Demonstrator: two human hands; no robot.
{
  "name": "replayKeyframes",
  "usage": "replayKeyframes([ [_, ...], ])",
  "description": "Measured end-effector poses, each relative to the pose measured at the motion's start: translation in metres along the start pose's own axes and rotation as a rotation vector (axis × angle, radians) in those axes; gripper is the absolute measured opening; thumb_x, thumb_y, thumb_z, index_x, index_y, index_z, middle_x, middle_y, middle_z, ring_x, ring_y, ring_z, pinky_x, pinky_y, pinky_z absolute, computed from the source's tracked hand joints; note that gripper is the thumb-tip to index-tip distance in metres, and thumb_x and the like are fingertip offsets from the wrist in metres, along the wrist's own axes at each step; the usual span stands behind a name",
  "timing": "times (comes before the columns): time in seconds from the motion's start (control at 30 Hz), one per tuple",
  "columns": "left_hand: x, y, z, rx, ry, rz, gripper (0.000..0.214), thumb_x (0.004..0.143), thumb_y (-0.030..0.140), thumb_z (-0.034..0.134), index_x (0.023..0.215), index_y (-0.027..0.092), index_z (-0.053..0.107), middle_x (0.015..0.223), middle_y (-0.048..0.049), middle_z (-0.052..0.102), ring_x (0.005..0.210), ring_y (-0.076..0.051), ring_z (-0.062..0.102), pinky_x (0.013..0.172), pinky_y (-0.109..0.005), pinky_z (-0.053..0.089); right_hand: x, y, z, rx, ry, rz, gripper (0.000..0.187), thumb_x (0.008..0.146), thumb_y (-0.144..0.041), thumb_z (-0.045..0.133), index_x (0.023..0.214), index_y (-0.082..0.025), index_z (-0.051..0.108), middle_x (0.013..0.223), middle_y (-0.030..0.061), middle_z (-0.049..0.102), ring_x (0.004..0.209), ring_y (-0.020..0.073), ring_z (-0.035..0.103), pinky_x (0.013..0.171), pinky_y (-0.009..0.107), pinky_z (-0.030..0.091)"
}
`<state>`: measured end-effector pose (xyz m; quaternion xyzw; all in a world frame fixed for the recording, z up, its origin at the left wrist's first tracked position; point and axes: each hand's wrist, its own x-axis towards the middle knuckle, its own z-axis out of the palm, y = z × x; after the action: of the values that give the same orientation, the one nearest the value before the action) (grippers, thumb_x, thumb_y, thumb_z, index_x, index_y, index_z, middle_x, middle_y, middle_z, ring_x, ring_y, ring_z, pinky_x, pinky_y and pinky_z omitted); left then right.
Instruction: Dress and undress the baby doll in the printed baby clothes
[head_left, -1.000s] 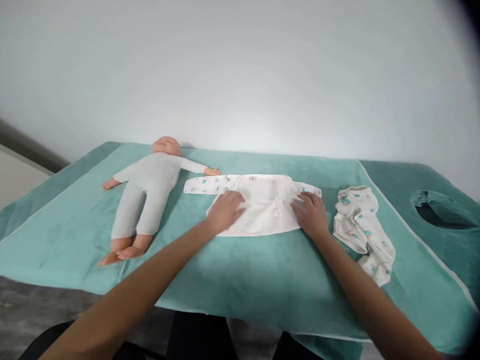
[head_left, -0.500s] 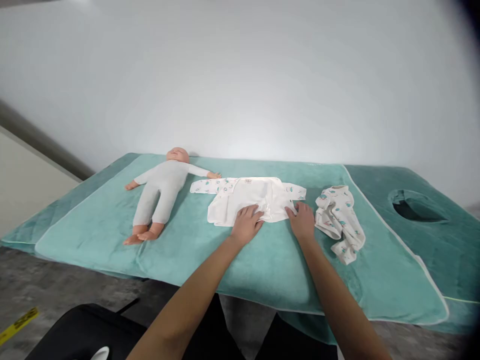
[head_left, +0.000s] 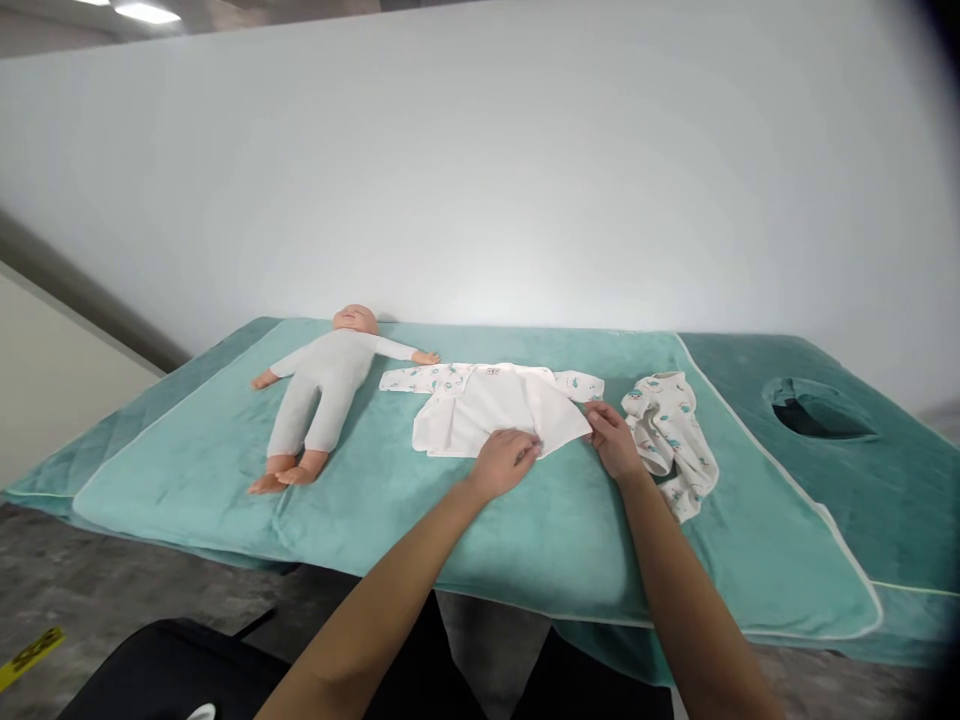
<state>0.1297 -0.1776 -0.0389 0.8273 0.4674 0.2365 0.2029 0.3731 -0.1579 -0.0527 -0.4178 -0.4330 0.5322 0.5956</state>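
A white baby shirt [head_left: 491,410] with small teal prints lies spread on the teal towel [head_left: 375,510], its front panel lifted and slanted. My left hand [head_left: 506,463] pinches the lower edge of that panel. My right hand [head_left: 615,440] is closed on the panel's right corner, just left of a crumpled printed garment [head_left: 671,435]. A baby doll [head_left: 319,395] in a grey suit lies on its back to the left, one arm reaching toward the shirt's sleeve.
The towel covers a teal massage table [head_left: 885,480] with a face hole [head_left: 817,415] at the right end. A white wall stands right behind. A dark seat [head_left: 165,670] and grey floor lie below the table's near edge.
Both hands went from lying flat on the shirt to gripping its front panel, which now lifts off the rest. The view has pulled back and tilted up.
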Motion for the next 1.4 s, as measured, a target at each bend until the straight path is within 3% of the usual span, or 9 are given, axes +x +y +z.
replayKeyframes([
  [0.07, 0.014, -0.003, 0.001, 0.001, 0.034, -0.092, 0.034, 0.102, 0.042, 0.040, 0.101, 0.023, 0.068, 0.106, -0.0082, 0.074, 0.101, -0.023, 0.069, 0.093, -0.038, 0.054, 0.000, -0.003, 0.004, 0.025, 0.065, -0.013, 0.032, 0.077, -0.047, 0.072, 0.096, -0.024, 0.061, 0.066, -0.0060, 0.044, 0.055, 0.0107, 0.039, 0.051, 0.025, 0.037],
  [0.17, 0.042, -0.007, 0.005, 0.014, 0.077, -0.156, 0.034, 0.102, 0.038, 0.040, 0.121, 0.021, 0.064, 0.127, -0.0120, 0.067, 0.115, -0.024, 0.065, 0.098, -0.038, 0.052, 0.003, -0.002, 0.009, 0.013, 0.140, -0.021, 0.031, 0.075, -0.048, 0.074, 0.087, -0.023, 0.060, 0.059, -0.0073, 0.042, 0.049, 0.0091, 0.034, 0.044, 0.024, 0.032],
  [0.3, 0.070, 0.003, 0.017, 0.049, 0.098, -0.200, 0.046, 0.098, 0.038, 0.050, 0.140, 0.020, 0.054, 0.159, -0.0151, 0.040, 0.145, -0.033, 0.040, 0.116, -0.049, 0.039, 0.009, 0.006, 0.012, 0.011, 0.221, -0.060, 0.036, 0.070, -0.049, 0.078, 0.086, -0.023, 0.061, 0.074, -0.0030, 0.059, 0.067, 0.0125, 0.057, 0.059, 0.027, 0.051],
  [0.53, 0.042, 0.023, 0.032, 0.258, -0.020, -0.049, 0.053, 0.094, 0.025, 0.052, 0.147, 0.025, 0.050, 0.168, -0.0094, 0.025, 0.154, -0.034, 0.025, 0.125, -0.057, 0.020, 0.019, 0.029, 0.003, -0.187, 0.218, -0.172, 0.034, 0.078, -0.049, 0.070, 0.098, -0.022, 0.066, 0.120, 0.0068, 0.068, 0.108, 0.0217, 0.065, 0.093, 0.041, 0.056],
  [0.7, 0.022, 0.009, 0.035, 0.168, 0.188, -0.014, 0.051, 0.086, 0.009, 0.052, 0.135, 0.018, 0.058, 0.145, -0.0130, 0.054, 0.135, -0.025, 0.051, 0.116, -0.042, 0.039, 0.022, 0.039, 0.002, -0.488, 0.219, -0.183, 0.036, 0.077, -0.047, 0.070, 0.101, -0.020, 0.069, 0.098, 0.0063, 0.072, 0.090, 0.0226, 0.066, 0.088, 0.043, 0.054],
  [0.83, 0.024, 0.002, 0.038, 0.083, 0.292, -0.109, 0.031, 0.090, 0.016, 0.056, 0.119, 0.019, 0.066, 0.115, -0.0101, 0.067, 0.108, -0.025, 0.062, 0.097, -0.039, 0.048, 0.023, 0.041, 0.007, -0.664, 0.238, -0.213, 0.038, 0.076, -0.044, 0.070, 0.102, -0.017, 0.070, 0.095, 0.0074, 0.069, 0.083, 0.0218, 0.061, 0.087, 0.042, 0.051],
  [0.93, 0.026, 0.001, 0.039, 0.051, 0.310, -0.149, 0.028, 0.091, 0.024, 0.060, 0.117, 0.018, 0.066, 0.100, -0.0078, 0.069, 0.100, -0.026, 0.062, 0.094, -0.042, 0.047, 0.025, 0.041, 0.009, -0.859, 0.255, -0.184, 0.044, 0.080, -0.047, 0.064, 0.109, -0.015, 0.069, 0.089, 0.0062, 0.069, 0.077, 0.0205, 0.060, 0.080, 0.037, 0.050],
  [1.13, 0.025, -0.006, 0.038, -0.028, 0.346, -0.183, 0.031, 0.087, 0.010, 0.055, 0.114, 0.019, 0.067, 0.079, -0.0005, 0.066, 0.084, -0.019, 0.062, 0.086, -0.033, 0.048, 0.029, 0.035, 0.008, -0.937, 0.232, -0.069, 0.038, 0.077, -0.046, 0.064, 0.104, -0.020, 0.072, 0.074, 0.0007, 0.069, 0.072, 0.0203, 0.064, 0.072, 0.032, 0.047],
  [1.4, 0.019, -0.009, 0.040, -0.034, 0.430, -0.223, 0.035, 0.084, 0.006, 0.053, 0.110, 0.019, 0.072, 0.089, -0.0066, 0.066, 0.096, -0.023, 0.060, 0.090, -0.036, 0.049, 0.019, 0.028, 0.010, -0.956, 0.295, -0.171, 0.035, 0.082, -0.041, 0.055, 0.101, -0.017, 0.071, 0.076, 0.0035, 0.066, 0.069, 0.0196, 0.059, 0.072, 0.034, 0.049],
])
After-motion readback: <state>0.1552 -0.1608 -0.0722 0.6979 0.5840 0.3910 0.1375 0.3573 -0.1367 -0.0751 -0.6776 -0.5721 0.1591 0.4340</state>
